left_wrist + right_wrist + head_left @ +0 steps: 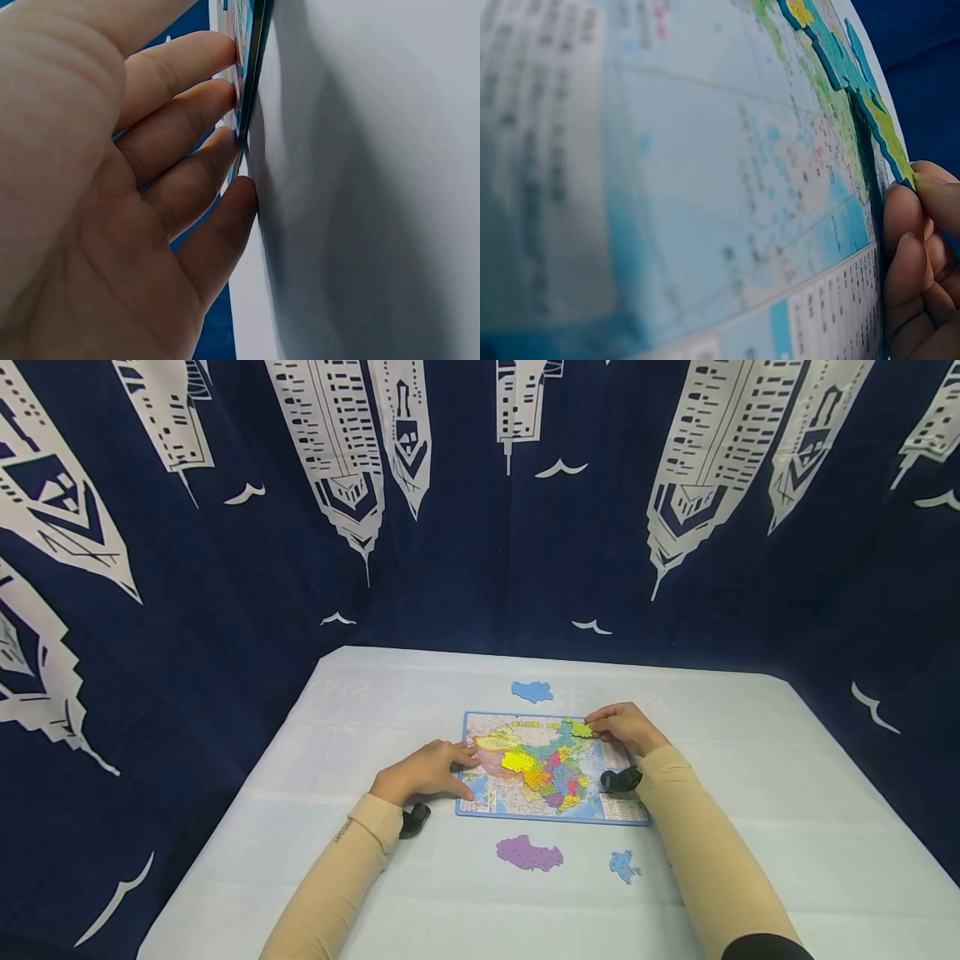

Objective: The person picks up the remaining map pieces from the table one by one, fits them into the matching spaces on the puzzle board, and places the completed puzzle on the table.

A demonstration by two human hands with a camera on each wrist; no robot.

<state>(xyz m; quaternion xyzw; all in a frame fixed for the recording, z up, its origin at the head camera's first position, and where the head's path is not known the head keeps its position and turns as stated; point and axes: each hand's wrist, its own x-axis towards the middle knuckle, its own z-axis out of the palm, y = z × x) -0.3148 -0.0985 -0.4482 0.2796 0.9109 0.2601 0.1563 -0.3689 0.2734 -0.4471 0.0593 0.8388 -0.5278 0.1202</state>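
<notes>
A map puzzle board [498, 806] with a blue border lies on the table, many coloured pieces set in its middle. My left hand [426, 772] rests at the board's left edge, fingers fairly straight; in the left wrist view the fingertips [223, 94] touch the board's face and rim. At the board's upper right, my right hand [628, 727] pinches a yellow-green puzzle piece [581, 729] between thumb and fingers. The right wrist view has this piece [885, 135] tilted up from the board, its far end against the teal piece [832, 52].
Loose pieces lie on the white table [360, 693]: a blue one [532, 692] beyond the board, a purple one [529, 853] and a small blue one [624, 866] on the near side. A dark blue patterned curtain [480, 552] hangs behind the table.
</notes>
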